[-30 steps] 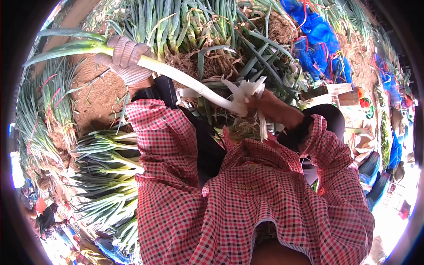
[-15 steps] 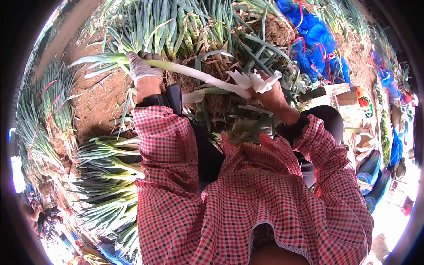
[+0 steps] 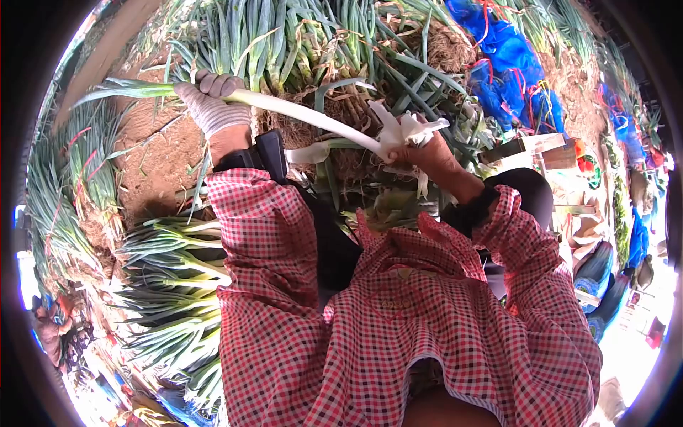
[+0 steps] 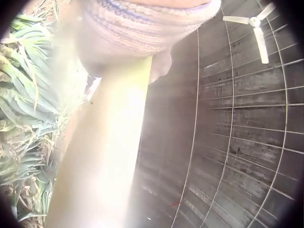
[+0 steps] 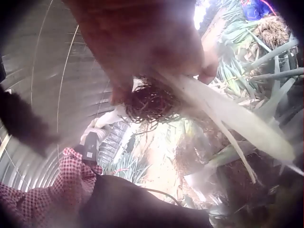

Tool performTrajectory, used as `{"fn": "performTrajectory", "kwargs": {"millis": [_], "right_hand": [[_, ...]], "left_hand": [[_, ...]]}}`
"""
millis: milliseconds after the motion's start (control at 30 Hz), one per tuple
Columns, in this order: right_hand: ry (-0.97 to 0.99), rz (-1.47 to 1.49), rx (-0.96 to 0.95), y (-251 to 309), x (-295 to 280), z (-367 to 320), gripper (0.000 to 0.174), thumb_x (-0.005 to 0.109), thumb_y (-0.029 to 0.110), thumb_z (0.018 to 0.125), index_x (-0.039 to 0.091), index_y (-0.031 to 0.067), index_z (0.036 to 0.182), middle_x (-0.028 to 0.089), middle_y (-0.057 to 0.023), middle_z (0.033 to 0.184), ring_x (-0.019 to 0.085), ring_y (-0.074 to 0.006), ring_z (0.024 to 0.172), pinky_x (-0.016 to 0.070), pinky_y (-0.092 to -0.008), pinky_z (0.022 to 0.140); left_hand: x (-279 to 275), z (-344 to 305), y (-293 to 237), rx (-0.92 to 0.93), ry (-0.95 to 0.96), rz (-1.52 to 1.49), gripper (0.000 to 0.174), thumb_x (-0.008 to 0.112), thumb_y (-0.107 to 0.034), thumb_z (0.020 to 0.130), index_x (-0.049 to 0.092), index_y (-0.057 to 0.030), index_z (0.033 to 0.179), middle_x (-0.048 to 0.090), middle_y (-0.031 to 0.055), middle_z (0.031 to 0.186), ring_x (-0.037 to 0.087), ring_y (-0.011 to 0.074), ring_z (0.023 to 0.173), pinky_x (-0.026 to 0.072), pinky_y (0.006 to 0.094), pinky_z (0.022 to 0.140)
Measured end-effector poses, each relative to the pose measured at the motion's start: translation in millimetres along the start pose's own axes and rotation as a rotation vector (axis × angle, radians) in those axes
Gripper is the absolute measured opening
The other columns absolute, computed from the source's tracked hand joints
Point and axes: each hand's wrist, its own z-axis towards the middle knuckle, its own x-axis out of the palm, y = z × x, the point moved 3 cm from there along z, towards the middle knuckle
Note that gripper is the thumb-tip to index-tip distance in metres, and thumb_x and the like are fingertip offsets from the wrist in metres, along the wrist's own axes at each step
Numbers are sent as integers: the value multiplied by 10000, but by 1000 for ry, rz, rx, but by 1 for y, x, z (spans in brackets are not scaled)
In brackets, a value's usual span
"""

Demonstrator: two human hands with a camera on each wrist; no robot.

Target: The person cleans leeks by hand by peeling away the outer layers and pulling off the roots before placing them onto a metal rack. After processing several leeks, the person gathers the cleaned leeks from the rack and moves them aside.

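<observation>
A long leek (image 3: 306, 117) stretches between both hands in the head view, white shaft to the right and green leaves to the left. The gloved left hand (image 3: 213, 105) grips it near where the green starts. At the other end the bare right hand (image 3: 432, 158) holds the root end, thumb against the shaft, with pale peeled-back layers (image 3: 407, 132) splayed above the fingers. A tangle of roots (image 5: 151, 100) sticks out below the right hand in its wrist view, and a loose white layer (image 5: 237, 118) hangs beside it. Blurred leek shaft (image 4: 102, 152) fills the left wrist view.
Bundles of leeks (image 3: 284, 43) with earthy roots stand just beyond the hands. More leeks (image 3: 178, 285) lie in a row at the left. Blue netting (image 3: 509, 64) with red ties and a wooden crate (image 3: 533, 146) are at the right. Stripped leaves lie below the hands.
The left hand first came down and to the right, then went back left and up a little, still gripping the leek. The right hand stays around the root end, shifted slightly.
</observation>
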Motion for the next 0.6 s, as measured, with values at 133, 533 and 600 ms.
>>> {"fn": "performTrajectory", "kwargs": {"millis": [133, 533, 600], "right_hand": [[2, -338, -18, 15, 1, -2, 448, 750, 134, 740, 515, 9, 1101, 600, -75, 988, 562, -146, 921, 454, -310, 833], [214, 73, 176, -4, 12, -4, 321, 668, 43, 731, 562, 14, 1033, 599, -42, 870, 550, -115, 791, 470, -303, 686], [261, -51, 333, -15, 9, -7, 284, 642, 84, 756, 585, 7, 1024, 604, -38, 872, 555, -120, 767, 459, -286, 666]], "left_hand": [[-1, 5, 0, -62, 220, -49, 544, 440, -643, 858, 517, -134, 685, 370, -88, 450, 328, 46, 352, 339, 206, 353], [22, -14, 0, -171, 795, -573, 366, 636, -437, 832, 492, -124, 709, 457, -54, 499, 396, 60, 384, 392, 225, 413], [23, -16, 1, -161, 924, -601, 363, 682, -426, 797, 514, -106, 760, 476, -53, 521, 411, 56, 397, 374, 220, 417]]}}
